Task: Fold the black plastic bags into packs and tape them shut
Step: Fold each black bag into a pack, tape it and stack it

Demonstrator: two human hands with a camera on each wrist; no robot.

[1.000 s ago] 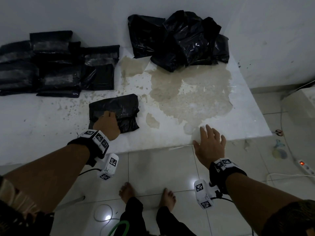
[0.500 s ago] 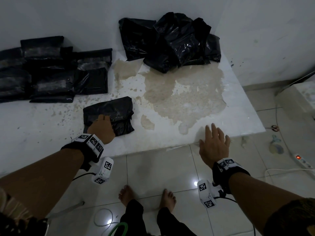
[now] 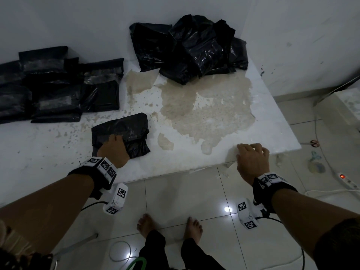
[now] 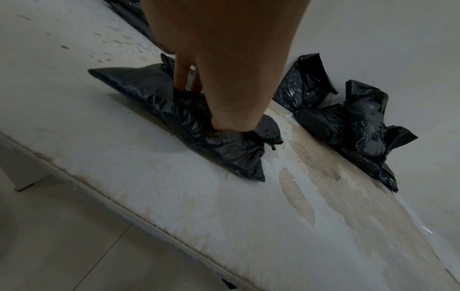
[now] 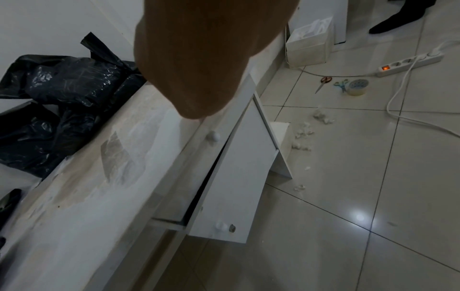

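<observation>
A folded black bag [image 3: 126, 127] lies near the front of the white table [image 3: 48, 152]. My left hand [image 3: 115, 147] bears down on its near part, and in the left wrist view the fingers [image 4: 183, 78] and thumb dig into the bunched plastic of the bag [image 4: 139, 86]. My right hand [image 3: 253, 152] sits at the table's front right edge with bent fingers, their tips on the top. What they touch is hidden, since the right wrist view shows only the hand's underside [image 5: 194, 78]. A clear film piece [image 5: 119, 155] lies on the tabletop nearby.
Loose black bags [image 3: 194, 49] are heaped at the back against the wall. Taped packs [image 3: 48, 88] are stacked at the back left. On the floor to the right lie a tape roll [image 5: 357, 87], scissors [image 5: 323, 82] and a power strip [image 5: 410, 63]. A drawer [image 5: 236, 177] below the table stands ajar.
My right hand has moved forward from over the floor to the table's front edge, and its fingers have gone from spread flat to bent. The left hand stays on the folded bag.
</observation>
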